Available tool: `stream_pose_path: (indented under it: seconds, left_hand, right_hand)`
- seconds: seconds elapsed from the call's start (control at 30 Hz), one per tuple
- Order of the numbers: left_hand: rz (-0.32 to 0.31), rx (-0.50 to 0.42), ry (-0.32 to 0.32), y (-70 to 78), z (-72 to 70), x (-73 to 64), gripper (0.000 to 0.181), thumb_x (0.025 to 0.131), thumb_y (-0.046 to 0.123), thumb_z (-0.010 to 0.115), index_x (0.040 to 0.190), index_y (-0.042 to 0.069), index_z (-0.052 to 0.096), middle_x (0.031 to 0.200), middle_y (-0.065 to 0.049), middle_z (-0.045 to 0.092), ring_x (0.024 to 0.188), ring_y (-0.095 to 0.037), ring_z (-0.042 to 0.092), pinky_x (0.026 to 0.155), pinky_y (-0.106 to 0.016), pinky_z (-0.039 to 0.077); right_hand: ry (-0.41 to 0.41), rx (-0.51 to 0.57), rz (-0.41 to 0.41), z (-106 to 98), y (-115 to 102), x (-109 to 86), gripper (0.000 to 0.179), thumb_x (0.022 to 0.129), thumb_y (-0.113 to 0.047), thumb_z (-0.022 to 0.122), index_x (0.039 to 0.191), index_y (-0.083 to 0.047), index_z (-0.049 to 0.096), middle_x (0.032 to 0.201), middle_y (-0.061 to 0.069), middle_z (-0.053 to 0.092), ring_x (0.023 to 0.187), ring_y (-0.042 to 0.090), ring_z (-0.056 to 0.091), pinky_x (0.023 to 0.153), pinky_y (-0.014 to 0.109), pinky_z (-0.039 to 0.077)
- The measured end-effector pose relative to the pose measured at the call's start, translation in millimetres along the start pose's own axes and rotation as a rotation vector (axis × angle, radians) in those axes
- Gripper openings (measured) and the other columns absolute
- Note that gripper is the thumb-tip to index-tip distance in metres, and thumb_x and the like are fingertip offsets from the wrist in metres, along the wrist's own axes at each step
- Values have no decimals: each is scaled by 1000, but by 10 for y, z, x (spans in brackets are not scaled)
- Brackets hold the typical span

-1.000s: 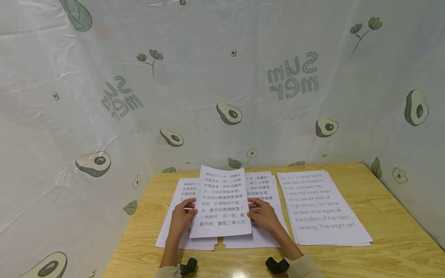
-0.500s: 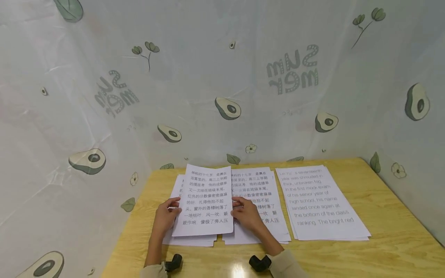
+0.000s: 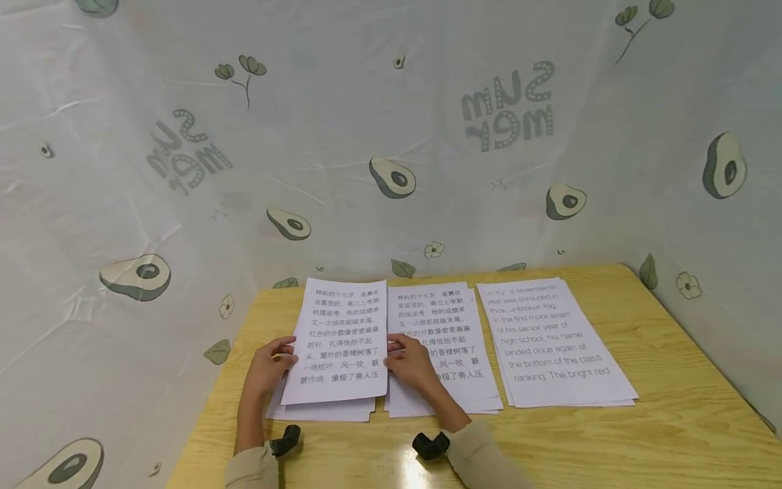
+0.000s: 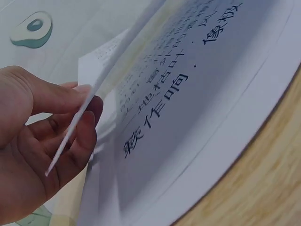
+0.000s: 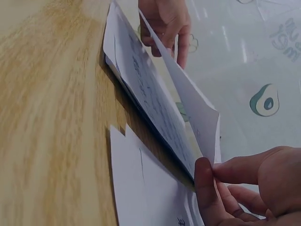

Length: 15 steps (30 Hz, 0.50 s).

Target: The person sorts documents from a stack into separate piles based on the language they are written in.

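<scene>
A printed sheet of paper [image 3: 342,346] with Chinese text is held raised over the left paper stack [image 3: 360,411]. My left hand [image 3: 267,369] pinches its left edge between thumb and fingers. In the left wrist view the left hand [image 4: 51,127] grips the sheet's edge, with the printed page of the stack just beneath. My right hand [image 3: 411,362] pinches the sheet's right edge and lies over part of the middle paper stack [image 3: 440,319]. The right wrist view shows the right hand [image 5: 244,183] at one edge and the left hand [image 5: 169,23] at the far one.
A third paper stack [image 3: 556,346] with English text lies to the right on the wooden table [image 3: 678,380]. Behind and at the sides hangs a pale curtain [image 3: 330,122] with avocado prints. Dark wrist devices [image 3: 431,445] sit by the sleeves.
Both hands have carried the sheet leftward, from between the left and middle stacks to over the left stack. More of the middle stack now shows. The head view has tilted downward a little.
</scene>
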<state>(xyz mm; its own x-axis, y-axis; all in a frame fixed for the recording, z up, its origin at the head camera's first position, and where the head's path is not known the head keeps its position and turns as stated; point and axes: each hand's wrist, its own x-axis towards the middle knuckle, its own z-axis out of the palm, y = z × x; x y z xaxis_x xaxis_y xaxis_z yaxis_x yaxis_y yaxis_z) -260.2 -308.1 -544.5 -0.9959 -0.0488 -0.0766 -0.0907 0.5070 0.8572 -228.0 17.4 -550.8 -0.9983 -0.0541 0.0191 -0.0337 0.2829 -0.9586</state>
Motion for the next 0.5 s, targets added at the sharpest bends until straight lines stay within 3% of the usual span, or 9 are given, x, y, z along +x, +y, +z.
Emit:
stream_pose_path:
  seconds: [0.17,0.5]
  left_hand:
    - [-4,-26,9,-43,-33,8,45,101,-2,64,146,0,63,125,-23,65,100,-26,67,73,-25,53]
    - [12,25,28,-98,11,29,42,101,-1,65,143,-1,65,124,-24,67,104,-31,67,75,-26,52]
  right_hand:
    - [0,-27,-2,69,-12,-3,51,87,2,74,137,6,66,115,18,74,95,23,77,73,28,63]
    - [1,-54,-15,78,22,-2,52,86,1,74,137,7,66,112,17,74,95,25,77,70,27,63]
